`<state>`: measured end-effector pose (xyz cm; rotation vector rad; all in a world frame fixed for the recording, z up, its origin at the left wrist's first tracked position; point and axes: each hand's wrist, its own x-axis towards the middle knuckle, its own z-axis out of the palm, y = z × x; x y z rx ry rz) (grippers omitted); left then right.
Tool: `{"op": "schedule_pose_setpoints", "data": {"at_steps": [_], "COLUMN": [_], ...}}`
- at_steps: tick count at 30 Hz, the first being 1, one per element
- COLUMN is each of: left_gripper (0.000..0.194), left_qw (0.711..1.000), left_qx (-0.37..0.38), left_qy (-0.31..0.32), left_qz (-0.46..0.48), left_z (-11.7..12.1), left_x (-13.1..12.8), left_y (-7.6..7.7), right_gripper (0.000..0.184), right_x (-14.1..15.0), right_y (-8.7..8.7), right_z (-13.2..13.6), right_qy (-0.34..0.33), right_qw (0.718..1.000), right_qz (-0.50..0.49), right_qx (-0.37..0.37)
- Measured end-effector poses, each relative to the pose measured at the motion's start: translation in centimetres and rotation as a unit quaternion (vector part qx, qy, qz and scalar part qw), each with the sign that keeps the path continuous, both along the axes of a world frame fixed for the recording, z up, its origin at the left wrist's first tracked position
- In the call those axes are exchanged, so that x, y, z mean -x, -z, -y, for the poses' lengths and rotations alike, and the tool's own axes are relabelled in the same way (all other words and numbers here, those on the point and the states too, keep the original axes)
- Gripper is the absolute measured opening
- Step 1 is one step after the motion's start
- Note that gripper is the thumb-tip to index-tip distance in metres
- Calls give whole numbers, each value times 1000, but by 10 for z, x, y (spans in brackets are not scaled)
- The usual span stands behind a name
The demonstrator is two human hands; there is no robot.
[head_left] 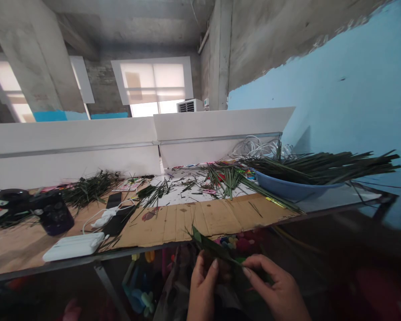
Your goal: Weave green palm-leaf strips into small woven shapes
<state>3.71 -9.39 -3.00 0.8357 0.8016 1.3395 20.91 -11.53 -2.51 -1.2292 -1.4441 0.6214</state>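
The green leaf piece (211, 245) is folded into a narrow, pointed form, dark and lightly glossy, with thin wisps fraying at its far tip. It is held low in front of the bench (20, 254), between the two hands. The left hand (204, 278) pinches its middle between thumb and curled fingers; the right hand (273, 281) pinches its near end between thumb and forefinger. Shadow hides the underside.

Ridged, stained brown cardboard (183, 218) lines the bench's front, bordered by a dark metal edge (147, 248). The leaf tip overlaps this border in view; contact cannot be told. Stiff, flat leaf strips (321, 167) overhang a smooth blue plastic basin (294, 191) at right. A rounded white power bank (74, 246) lies by the edge at left. Both hands have room between them and the basin.
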Motion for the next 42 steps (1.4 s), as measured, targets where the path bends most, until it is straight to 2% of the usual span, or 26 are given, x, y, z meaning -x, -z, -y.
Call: {"op": "schedule_pose_setpoints", "data": {"at_steps": [6, 9, 13, 17, 19, 23, 26, 28, 31, 35, 38, 40, 42], "left_gripper": [46, 48, 43, 37, 36, 35, 32, 34, 47, 64, 66, 65, 68], "left_qw": [999, 997, 991, 986, 985, 986, 988, 990, 990, 993, 994, 992, 992], "left_qx": [10, 22, 38, 47, 44, 44, 25, 19, 32, 13, -47, -78, -78], "left_qy": [-14, -1, 31, 60, 65, 65, 68, 63, 52, 33, 50, 62, 65], "left_qz": [34, 68, 127, 151, 153, 146, 133, 126, 124, 108, 84, 76, 75], "left_z": [-4, -7, -8, -8, -9, -10, -8, -8, -12, -22, -25, -23, -20], "left_x": [1, 0, 0, 1, 0, -1, 0, 0, -1, -4, -4, -3, -2], "left_y": [-3, -2, -4, -7, -7, -4, -3, -3, 5, 22, 28, 26, 23], "right_gripper": [22, 24, 39, 40, 41, 47, 47, 48, 43, 30, 24, 23, 23], "right_x": [6, 10, 9, 10, 13, 20, 24, 25, 25, 23, 22, 21, 21], "right_y": [-8, -18, -32, -34, -31, -18, -9, -7, -10, -16, -18, -19, -20], "right_z": [7, 12, 11, 3, -1, -6, -10, -12, -11, -8, -7, -6, -5], "right_qy": [7, -22, -79, -114, -161, -237, -266, -265, -233, -144, -108, -102, -103], "right_qw": [1000, 999, 996, 986, 971, 922, 889, 883, 911, 980, 990, 989, 988], "right_qz": [29, 43, -15, -70, -108, -221, -287, -300, -254, -53, 71, 95, 94], "right_qx": [-7, 1, 49, 97, 138, 213, 240, 244, 226, 130, 64, 57, 62]}}
